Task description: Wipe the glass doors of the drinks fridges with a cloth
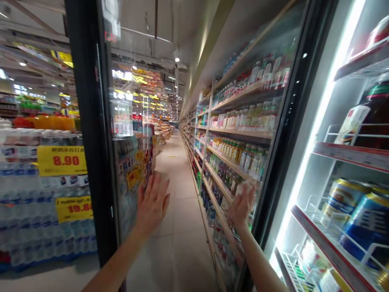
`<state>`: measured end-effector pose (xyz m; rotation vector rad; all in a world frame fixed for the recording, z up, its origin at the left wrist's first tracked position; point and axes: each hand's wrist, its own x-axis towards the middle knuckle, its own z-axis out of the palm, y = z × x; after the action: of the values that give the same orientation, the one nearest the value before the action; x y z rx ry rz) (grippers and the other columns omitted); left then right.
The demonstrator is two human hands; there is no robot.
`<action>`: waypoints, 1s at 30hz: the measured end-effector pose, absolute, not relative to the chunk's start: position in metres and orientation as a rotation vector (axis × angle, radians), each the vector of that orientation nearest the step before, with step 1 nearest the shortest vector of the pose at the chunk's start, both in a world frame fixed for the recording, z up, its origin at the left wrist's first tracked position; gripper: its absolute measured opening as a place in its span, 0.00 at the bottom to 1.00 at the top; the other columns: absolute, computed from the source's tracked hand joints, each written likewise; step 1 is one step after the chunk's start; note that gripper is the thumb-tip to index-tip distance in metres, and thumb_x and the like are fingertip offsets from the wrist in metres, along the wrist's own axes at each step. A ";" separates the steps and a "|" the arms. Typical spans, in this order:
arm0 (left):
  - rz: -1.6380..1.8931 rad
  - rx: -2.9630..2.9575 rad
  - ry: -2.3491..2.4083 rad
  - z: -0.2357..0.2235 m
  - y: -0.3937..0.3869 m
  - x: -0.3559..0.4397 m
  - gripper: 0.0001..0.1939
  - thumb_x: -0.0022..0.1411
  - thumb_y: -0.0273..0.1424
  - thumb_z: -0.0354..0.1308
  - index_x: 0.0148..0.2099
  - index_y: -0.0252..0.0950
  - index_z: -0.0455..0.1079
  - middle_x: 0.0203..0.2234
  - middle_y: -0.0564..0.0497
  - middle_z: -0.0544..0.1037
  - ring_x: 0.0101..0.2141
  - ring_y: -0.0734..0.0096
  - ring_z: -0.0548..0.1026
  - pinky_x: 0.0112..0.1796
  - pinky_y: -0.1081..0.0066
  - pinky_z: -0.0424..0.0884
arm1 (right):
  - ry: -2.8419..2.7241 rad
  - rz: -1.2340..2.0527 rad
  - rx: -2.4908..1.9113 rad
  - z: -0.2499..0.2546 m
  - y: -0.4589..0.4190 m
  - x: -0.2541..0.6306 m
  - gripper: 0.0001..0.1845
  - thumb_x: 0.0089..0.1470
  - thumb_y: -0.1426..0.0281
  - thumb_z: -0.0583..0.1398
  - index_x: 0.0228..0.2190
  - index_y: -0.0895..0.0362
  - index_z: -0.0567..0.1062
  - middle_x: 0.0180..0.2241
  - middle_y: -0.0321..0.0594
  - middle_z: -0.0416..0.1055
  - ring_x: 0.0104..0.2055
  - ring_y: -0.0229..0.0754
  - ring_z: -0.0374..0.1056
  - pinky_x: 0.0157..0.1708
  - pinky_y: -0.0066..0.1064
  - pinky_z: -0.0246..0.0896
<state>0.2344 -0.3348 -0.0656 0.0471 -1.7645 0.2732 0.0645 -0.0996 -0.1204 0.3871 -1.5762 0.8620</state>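
Note:
A glass fridge door [188, 251] with a black frame stands open in front of me. My left hand [152, 200] is raised at the glass with its fingers stretched out, and it holds nothing. Whether its palm touches the pane I cannot tell. Further right, my right hand [241, 211] has its fingers bent around a whitish, crumpled cloth [246, 187] at the glass. Motion smears this hand, so the cloth's edges are unclear. Bottles on shelves and a long aisle show in the pane.
Lit fridge shelves [337, 247] at the right hold blue and gold cans [364, 223] and dark bottles [378, 109] behind wire rails. Left of the door frame [91, 121], packs of bottled water [39, 219] are stacked under yellow price signs [62, 161].

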 end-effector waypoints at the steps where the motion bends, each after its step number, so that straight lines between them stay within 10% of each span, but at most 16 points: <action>1: 0.263 0.062 -1.769 -0.075 -0.336 0.237 0.34 0.59 0.29 0.53 0.64 0.42 0.44 0.60 0.43 0.54 0.61 0.60 0.48 0.58 0.52 0.45 | -1.561 0.928 0.275 -0.123 -0.096 0.061 0.28 0.56 0.73 0.47 0.58 0.57 0.53 0.62 0.53 0.44 0.65 0.53 0.40 0.57 0.56 0.45; 9: 0.238 0.107 -1.785 -0.096 -0.341 0.238 0.34 0.59 0.31 0.54 0.64 0.44 0.43 0.60 0.45 0.54 0.61 0.59 0.49 0.58 0.52 0.44 | -1.653 0.633 0.892 -0.166 -0.137 0.102 0.28 0.53 0.78 0.50 0.54 0.45 0.60 0.63 0.39 0.44 0.63 0.49 0.45 0.56 0.49 0.52; 15: 0.267 0.086 -1.798 -0.096 -0.348 0.235 0.34 0.58 0.28 0.53 0.64 0.44 0.44 0.60 0.46 0.53 0.61 0.61 0.48 0.59 0.53 0.43 | -1.606 0.916 0.325 -0.162 -0.106 0.080 0.32 0.56 0.75 0.47 0.61 0.55 0.45 0.64 0.52 0.34 0.65 0.54 0.34 0.53 0.58 0.52; 21: 0.221 0.081 -1.782 -0.096 -0.350 0.235 0.34 0.58 0.29 0.54 0.64 0.45 0.44 0.61 0.46 0.53 0.61 0.61 0.48 0.59 0.53 0.43 | -1.596 0.595 1.043 -0.161 -0.164 0.126 0.33 0.51 0.82 0.49 0.55 0.44 0.58 0.61 0.39 0.49 0.63 0.48 0.45 0.55 0.49 0.54; 30: 0.240 0.098 -1.792 -0.095 -0.344 0.236 0.34 0.58 0.29 0.54 0.64 0.44 0.44 0.60 0.45 0.54 0.61 0.61 0.49 0.59 0.53 0.44 | -1.562 1.038 0.401 -0.102 -0.120 0.072 0.28 0.56 0.73 0.46 0.59 0.57 0.53 0.64 0.51 0.37 0.65 0.54 0.37 0.57 0.57 0.46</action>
<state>0.2363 -0.3442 -0.0954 0.0980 -1.7917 0.2399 0.0720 -0.1198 -0.1018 0.4015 -1.5616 1.0381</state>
